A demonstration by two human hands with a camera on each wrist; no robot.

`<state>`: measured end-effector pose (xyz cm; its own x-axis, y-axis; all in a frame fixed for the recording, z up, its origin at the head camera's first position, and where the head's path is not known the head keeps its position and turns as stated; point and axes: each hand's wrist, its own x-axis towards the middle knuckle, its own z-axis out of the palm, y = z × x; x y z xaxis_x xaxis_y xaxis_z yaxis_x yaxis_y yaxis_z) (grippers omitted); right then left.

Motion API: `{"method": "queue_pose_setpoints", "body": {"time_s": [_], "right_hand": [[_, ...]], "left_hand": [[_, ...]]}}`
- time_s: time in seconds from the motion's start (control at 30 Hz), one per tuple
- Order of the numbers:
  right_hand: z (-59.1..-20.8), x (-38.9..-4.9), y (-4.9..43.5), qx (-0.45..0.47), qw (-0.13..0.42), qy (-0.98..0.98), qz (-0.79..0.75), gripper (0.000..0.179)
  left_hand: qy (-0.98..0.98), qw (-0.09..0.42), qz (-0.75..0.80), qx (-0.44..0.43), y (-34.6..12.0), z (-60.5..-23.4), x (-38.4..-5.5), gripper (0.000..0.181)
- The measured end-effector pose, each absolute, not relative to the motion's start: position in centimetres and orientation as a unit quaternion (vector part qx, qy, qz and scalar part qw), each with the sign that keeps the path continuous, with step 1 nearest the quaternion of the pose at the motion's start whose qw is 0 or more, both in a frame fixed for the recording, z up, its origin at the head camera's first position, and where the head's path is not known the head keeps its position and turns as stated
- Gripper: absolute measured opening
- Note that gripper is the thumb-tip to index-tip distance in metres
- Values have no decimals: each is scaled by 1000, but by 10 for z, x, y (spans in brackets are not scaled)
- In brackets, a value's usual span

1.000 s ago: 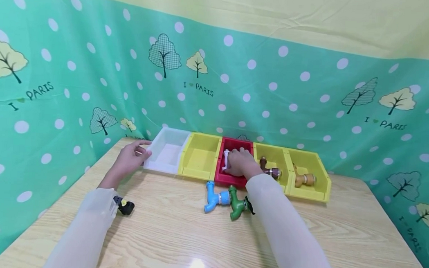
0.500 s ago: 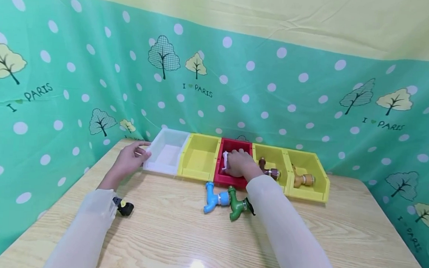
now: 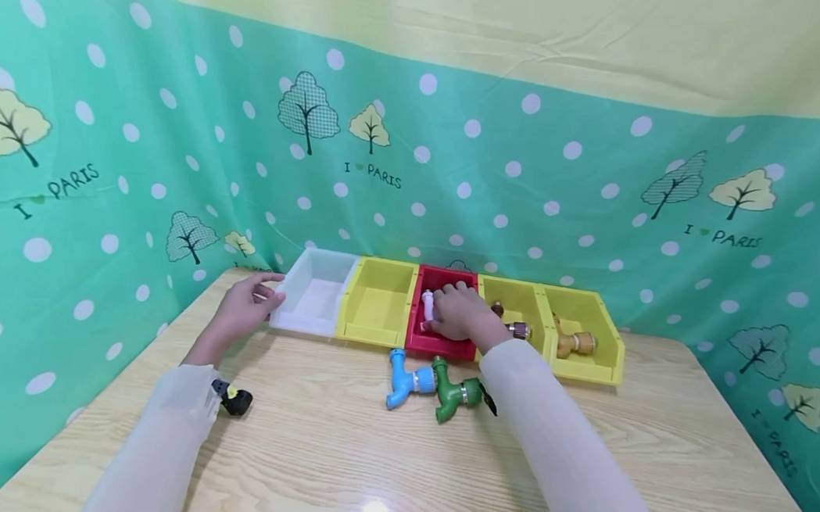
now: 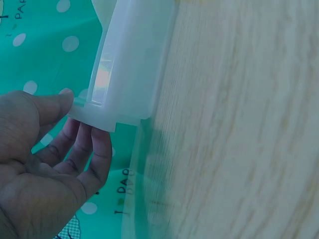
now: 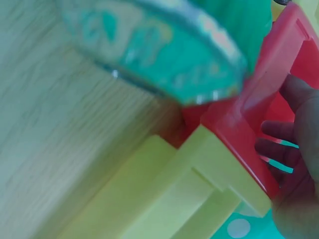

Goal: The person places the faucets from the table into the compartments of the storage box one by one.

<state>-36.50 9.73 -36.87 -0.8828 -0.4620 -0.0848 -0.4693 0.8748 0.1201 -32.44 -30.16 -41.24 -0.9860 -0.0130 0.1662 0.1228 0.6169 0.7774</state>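
Note:
My left hand [image 3: 241,308] holds the near left edge of the white bin [image 3: 303,324]; in the left wrist view the thumb lies over its rim [image 4: 94,117] and the fingers are beneath. My right hand [image 3: 459,312] reaches into the red bin [image 3: 422,344], beside a white tap [image 3: 427,306] lying along its left side. In the right wrist view the right hand [image 5: 299,129] has fingers apart inside the red bin, with no tap visible between them. Just in front of the bins, a blue tap [image 3: 405,379] and a green tap [image 3: 454,392] lie on the table.
A yellow bin [image 3: 375,332] stands between the white and red ones. To the right, one yellow bin holds a brown tap [image 3: 517,330] and another holds an orange-tan tap [image 3: 575,344]. A polka-dot curtain [image 3: 500,167] hangs behind the wooden table [image 3: 341,455].
My right hand has shifted slightly right from the white tap, so more of the tap shows. The left hand stays at the white bin. The head view has shifted a little.

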Motion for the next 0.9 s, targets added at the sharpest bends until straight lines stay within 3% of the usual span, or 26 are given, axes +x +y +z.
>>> {"method": "queue_pose_setpoints", "body": {"time_s": [0.9], "right_hand": [[-345, -314, 154, -283, -61, 957, 1, 72]], "left_hand": [[-892, 83, -442, -39, -304, -414, -326, 47]]}}
